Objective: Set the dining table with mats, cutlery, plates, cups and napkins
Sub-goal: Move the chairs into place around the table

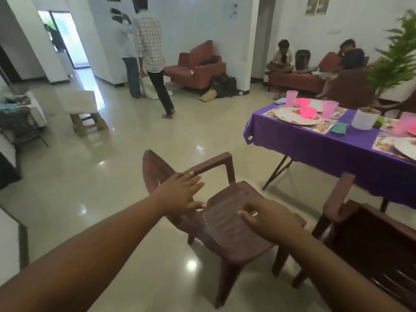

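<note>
Purple-clothed table (333, 152), pink cups (329, 109), patterned plates (290, 117)

Glossy tiled floor (112, 165), white walls (191, 25) (sunlit doorway (67, 34))

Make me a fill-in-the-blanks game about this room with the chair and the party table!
1. Both hands, left hand and right hand, reach toward a brown plastic ____.
2. The tablecloth on the dining table is ____.
3. The cups on the table are ____.
4. The white pot on the table holds a green ____.

Missing words: chair; purple; pink; plant
</note>
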